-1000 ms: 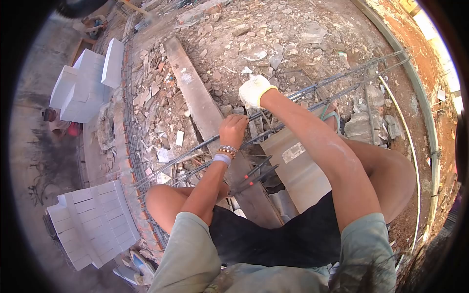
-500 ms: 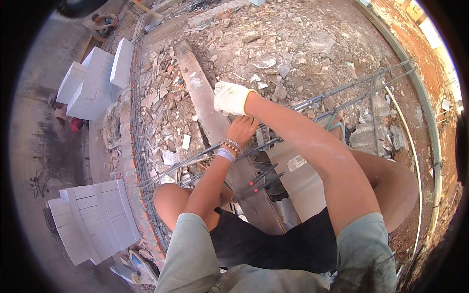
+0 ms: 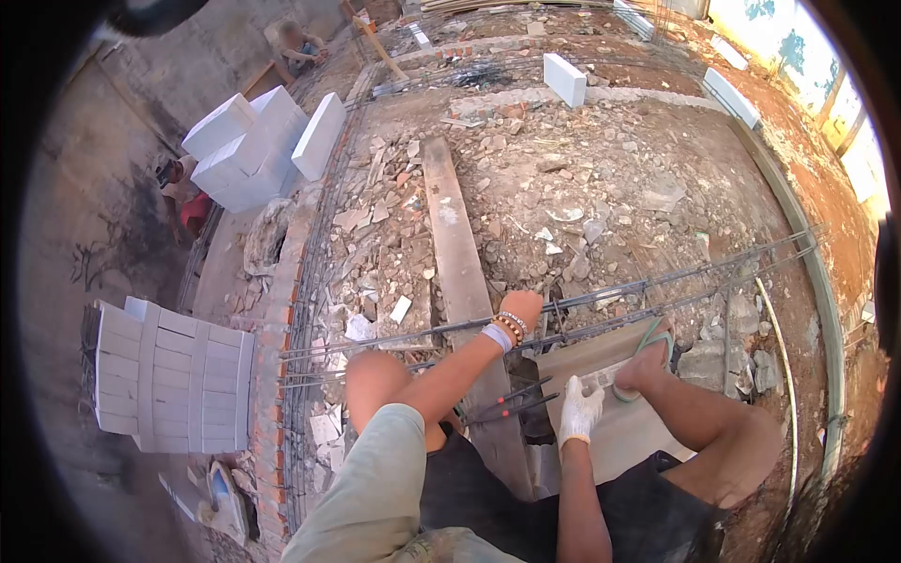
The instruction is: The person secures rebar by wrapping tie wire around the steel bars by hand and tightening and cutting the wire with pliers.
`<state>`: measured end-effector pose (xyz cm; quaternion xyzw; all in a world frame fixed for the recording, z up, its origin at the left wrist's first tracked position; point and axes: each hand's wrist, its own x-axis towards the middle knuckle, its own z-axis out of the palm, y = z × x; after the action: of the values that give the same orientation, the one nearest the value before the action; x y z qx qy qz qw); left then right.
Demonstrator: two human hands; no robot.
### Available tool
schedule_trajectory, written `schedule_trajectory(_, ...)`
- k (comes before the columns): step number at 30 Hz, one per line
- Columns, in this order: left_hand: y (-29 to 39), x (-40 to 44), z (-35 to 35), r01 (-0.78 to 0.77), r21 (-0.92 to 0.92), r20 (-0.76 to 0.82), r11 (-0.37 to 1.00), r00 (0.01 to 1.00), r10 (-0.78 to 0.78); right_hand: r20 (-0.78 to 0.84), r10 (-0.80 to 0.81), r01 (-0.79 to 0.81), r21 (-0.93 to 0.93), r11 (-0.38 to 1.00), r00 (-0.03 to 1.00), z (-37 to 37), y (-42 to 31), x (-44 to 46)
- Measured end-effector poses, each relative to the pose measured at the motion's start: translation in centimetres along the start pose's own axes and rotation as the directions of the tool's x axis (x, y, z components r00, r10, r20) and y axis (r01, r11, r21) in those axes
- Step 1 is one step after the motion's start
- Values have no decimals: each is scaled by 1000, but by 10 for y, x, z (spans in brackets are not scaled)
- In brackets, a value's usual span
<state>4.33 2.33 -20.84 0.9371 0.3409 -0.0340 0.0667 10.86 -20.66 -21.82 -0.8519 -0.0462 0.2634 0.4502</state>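
Left hand (image 3: 522, 309), bare, is curled at steel bars (image 3: 657, 279), contents indiscernible; right hand (image 3: 582, 410), gloved, is held fingers parted; bars could be shifted by uneven pressure.

I am seeing the left hand (image 3: 522, 309), bare and wearing bracelets at the wrist, curling at the long steel bars (image 3: 619, 291). The gloved right hand (image 3: 582, 409) is pointing its fingers forward near a dark tool (image 3: 511, 410) with red marks, which is lying across the wooden plank (image 3: 457, 235). White blocks (image 3: 249, 155) are standing at the left, and behind them one person (image 3: 300, 52) is crouching.
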Motion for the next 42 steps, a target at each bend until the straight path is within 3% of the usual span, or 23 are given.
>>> schedule_trajectory(3,10,4,6,198,-139,-29,970,979,-203,40,248,-237,-180,955,968,26,4,-29)
schedule_trajectory(6,11,3,-2,287,-182,35,940,958,-286,47,169,-159,-167,973,984,44,-19,-65)
schedule_trajectory(7,10,0,-2,266,-169,20,949,964,-266,118,201,-207,48,977,972,57,-4,-59)
schedule_trajectory(9,10,0,-1,224,-151,-20,963,973,-230,276,201,-309,439,843,940,83,48,-35)
schedule_trajectory(10,9,0,0,197,-142,-39,970,978,-204,364,273,-430,475,768,890,82,46,-29)
schedule_trajectory(13,12,0,1,222,-166,-48,961,971,-233,527,84,-455,629,631,846,75,50,-22)
schedule_trajectory(17,6,-7,1,109,-37,-26,993,994,-110,448,94,-430,746,508,889,79,37,-34)
schedule_trajectory(19,3,-17,-12,107,-61,-82,992,990,-112,491,113,-451,653,608,864,77,46,-27)
schedule_trajectory(21,-4,-23,-32,42,-5,-43,999,998,-42,410,42,-319,636,703,911,62,19,-43)
schedule_trajectory(24,-8,-32,-66,63,-1,79,998,995,-63,235,-54,-130,700,702,970,39,-28,-53)
schedule_trajectory(27,-18,-34,-71,100,22,72,995,992,-102,347,-7,-163,459,873,938,-5,-85,-48)
schedule_trajectory(28,-20,-36,-75,106,11,66,994,992,-107,221,-228,26,661,750,948,2,-82,-39)
schedule_trajectory(31,-23,-40,-85,103,-31,90,994,991,-100,83,-498,307,697,648,863,1,-102,-6)
schedule_trajectory(36,-14,-39,-94,72,-84,93,994,994,-64,145,-515,336,604,722,845,9,-178,4)
schedule_trajectory(38,-17,-34,-92,86,-97,84,992,993,-78,129,-595,380,658,650,793,35,-189,30)
schedule_trajectory(41,-24,-32,-84,70,-136,67,988,996,-62,329,-564,313,575,756,758,40,-222,22)
schedule_trajectory(42,-27,-32,-82,57,-148,58,987,997,-49,331,-608,386,536,751,722,45,-228,21)
